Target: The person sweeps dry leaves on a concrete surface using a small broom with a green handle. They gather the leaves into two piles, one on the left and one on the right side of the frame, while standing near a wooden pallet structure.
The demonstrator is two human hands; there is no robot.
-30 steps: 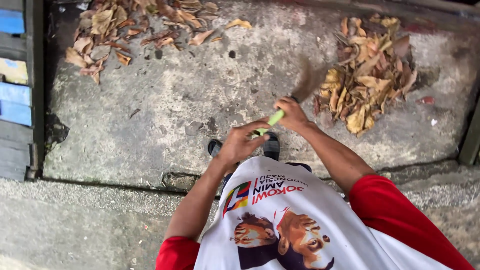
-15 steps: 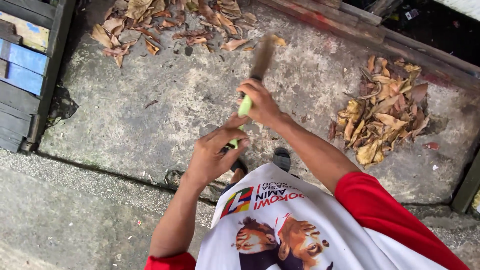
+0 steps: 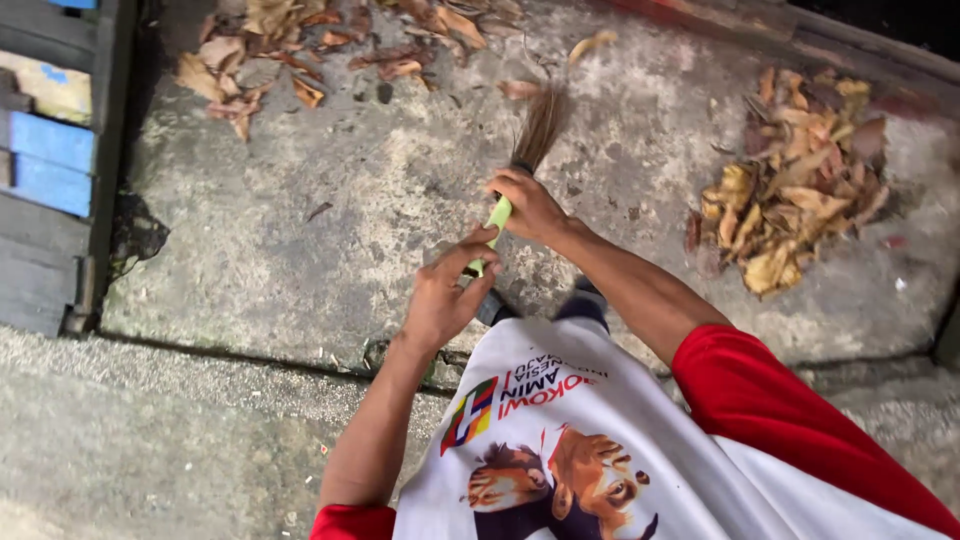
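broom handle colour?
Light green: the broom handle shows between the right hand and left hand in the head view.

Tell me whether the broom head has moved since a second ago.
Yes. The broom head has swung from beside the right-hand leaf pile toward the scattered leaves at the top left; both hands grip the green handle.

Surroundings on a weathered concrete slab (image 3: 300, 250), seen from above.
A pile of dry brown leaves (image 3: 790, 190) is seen at the right of the frame, and a looser scatter of leaves (image 3: 300, 50) along the top edge. Blue and grey wooden slats (image 3: 45, 170) are shown at the left edge; a rougher concrete strip (image 3: 150, 450) is seen at lower left.
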